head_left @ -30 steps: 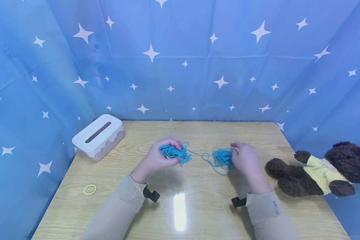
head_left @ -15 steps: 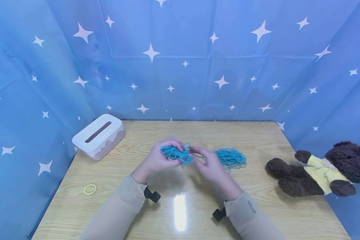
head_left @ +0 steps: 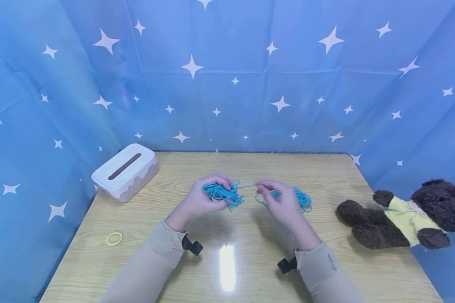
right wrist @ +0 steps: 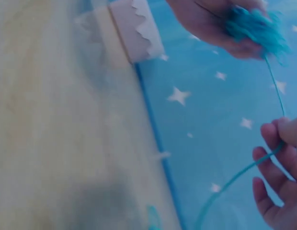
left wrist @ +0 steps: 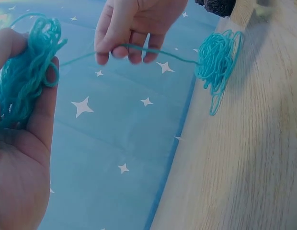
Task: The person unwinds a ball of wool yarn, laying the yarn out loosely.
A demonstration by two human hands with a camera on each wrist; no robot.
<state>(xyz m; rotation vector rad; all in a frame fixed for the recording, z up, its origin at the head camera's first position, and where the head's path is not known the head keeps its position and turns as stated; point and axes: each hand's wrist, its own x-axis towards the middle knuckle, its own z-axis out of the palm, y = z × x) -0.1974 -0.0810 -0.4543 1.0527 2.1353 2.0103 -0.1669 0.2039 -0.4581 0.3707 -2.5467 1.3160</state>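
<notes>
My left hand (head_left: 202, 201) holds a looped bundle of turquoise yarn (head_left: 221, 192) above the table, fingers and thumb curled round it. From that bundle a single strand (head_left: 247, 186) runs to my right hand (head_left: 284, 204), which pinches it between thumb and forefinger. In the left wrist view the strand passes on from the right hand to a second, loose heap of the same yarn (left wrist: 218, 62) lying on the table. Part of this heap is hidden behind the right hand in the head view.
A white and pinkish tissue box (head_left: 125, 172) stands at the table's back left corner. A pale yellow ring (head_left: 114, 239) lies at the left. On the right edge lies a dark brown plush bear (head_left: 398, 223) in a yellow top. A starry blue curtain (head_left: 227, 92) hangs behind the wooden table (head_left: 197, 269).
My right hand has come left from the loose yarn heap to the bundle, then drawn back right pinching the strand, now stretched straight. The left hand with its bundle has hardly moved.
</notes>
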